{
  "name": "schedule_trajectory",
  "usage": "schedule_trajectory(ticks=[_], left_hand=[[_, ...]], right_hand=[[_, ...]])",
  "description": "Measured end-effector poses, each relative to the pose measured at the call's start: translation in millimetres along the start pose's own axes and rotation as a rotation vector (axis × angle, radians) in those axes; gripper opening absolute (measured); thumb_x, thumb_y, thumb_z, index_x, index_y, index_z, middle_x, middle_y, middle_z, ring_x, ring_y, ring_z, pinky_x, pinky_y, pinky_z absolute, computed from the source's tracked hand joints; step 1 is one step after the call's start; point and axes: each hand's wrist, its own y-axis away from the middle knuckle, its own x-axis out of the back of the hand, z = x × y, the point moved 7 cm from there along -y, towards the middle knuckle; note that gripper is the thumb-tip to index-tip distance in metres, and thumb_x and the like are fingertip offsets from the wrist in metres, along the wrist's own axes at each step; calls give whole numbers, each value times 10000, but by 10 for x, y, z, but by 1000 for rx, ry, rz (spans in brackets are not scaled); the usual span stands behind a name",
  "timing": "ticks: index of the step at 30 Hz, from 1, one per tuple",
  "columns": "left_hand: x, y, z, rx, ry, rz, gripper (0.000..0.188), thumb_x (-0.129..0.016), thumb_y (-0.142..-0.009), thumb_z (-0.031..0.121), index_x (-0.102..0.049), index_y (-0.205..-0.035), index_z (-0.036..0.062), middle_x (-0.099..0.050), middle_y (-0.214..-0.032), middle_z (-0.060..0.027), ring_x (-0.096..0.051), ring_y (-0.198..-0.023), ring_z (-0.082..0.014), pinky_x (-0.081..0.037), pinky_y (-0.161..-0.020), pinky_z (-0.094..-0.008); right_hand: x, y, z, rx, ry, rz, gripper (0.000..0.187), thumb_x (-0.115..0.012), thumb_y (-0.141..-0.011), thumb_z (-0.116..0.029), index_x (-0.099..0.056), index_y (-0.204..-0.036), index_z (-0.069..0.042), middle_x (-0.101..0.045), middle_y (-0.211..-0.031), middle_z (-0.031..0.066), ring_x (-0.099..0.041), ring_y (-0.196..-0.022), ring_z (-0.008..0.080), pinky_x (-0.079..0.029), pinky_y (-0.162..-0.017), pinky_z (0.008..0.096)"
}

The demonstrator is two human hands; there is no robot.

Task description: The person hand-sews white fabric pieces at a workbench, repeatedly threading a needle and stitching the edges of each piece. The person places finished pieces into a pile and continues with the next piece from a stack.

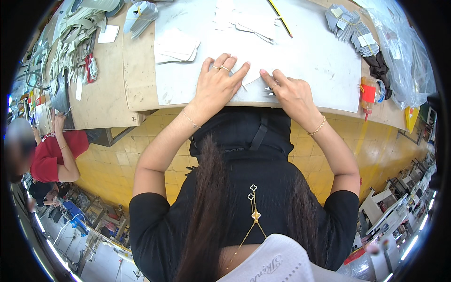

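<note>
we list: left hand (217,82), splayed, unclenched, on a smooth white sheet (324,70); right hand (292,92), fingers bent, grip we cannot tell; between them, a thin pale strip (254,81); far left, flat white pieces (176,46) with rounded corners, stacked.

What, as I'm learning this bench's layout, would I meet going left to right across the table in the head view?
Pile of pale strips → banded grey bundle → stack of white pieces → left hand → right hand → second banded bundle → clear plastic bag.
</note>
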Motion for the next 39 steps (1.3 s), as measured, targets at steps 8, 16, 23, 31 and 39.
schedule_trajectory(ticks=[8,16,23,31,39], left_hand=[[62,-95,-109,40,201,22,379,-745,-909,239,-668,-1272,165,-600,-1205,-95,-551,-1175,-297,-406,-997,-428],[122,-125,-170,181,490,-27,243,-767,-899,210,-675,-1071,66,-677,-1044,-73,-609,-1037,-250,-378,-973,-389],[301,-45,-73,253,602,19,196,-760,-908,170,-670,-1050,69,-717,-964,-72,-644,-918,-236,-362,-939,-371],[382,-57,19,208,568,58,195,-775,-896,171,-685,-1033,65,-721,-975,-61,-649,-911,-220,-362,-936,-355],[287,-457,-186,252,644,194,252,-766,-892,218,-666,-1071,72,-728,-984,-86,-663,-956,-252,-374,-929,-399]], right_hand=[[413,315,480,-518,-38,-89,406,-769,-876,-140,-650,-1262,-105,-609,-1194,73,-715,-766,258,-583,-681,361],[444,286,156,-621,-424,60,278,-759,-887,-159,-625,-1113,-68,-607,-1083,119,-702,-825,343,-578,-710,426],[422,36,9,-660,-313,16,269,-791,-859,-152,-674,-1080,-54,-593,-1145,80,-705,-783,295,-574,-674,414],[361,-4,82,-662,-283,10,217,-769,-855,-106,-667,-1039,-55,-587,-1158,80,-704,-761,306,-570,-660,424],[320,286,526,-819,-290,155,178,-734,-883,-113,-675,-1036,-45,-598,-1136,104,-694,-851,341,-561,-766,436]])
